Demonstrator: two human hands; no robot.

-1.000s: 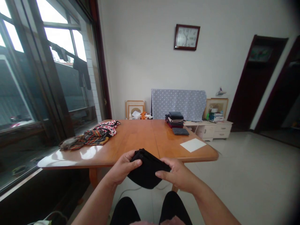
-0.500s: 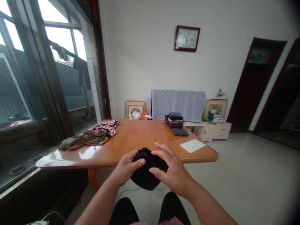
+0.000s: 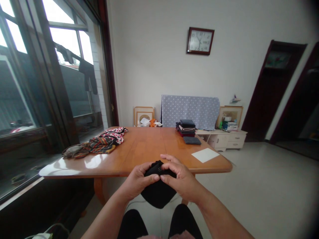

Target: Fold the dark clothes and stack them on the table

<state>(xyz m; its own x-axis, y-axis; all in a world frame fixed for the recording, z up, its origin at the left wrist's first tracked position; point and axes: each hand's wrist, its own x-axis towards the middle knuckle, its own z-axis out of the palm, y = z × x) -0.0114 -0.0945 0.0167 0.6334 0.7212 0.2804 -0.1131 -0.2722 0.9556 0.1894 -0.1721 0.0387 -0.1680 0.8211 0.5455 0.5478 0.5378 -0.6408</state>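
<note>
Black cloth clamped between left hand and right hand, folded clothes stacked on wooden table

Daylight is pouring in through the window at upper left, blowing its panes out to white and laying a bright glare along the near edge of the varnished wooden table. The white wall is catching even, soft light with only faint shadows. The black cloth is reading as a nearly featureless dark mass. Straight lines are bowing toward the frame edges, the corners are darkening, and nothing is showing strong blur.
</note>
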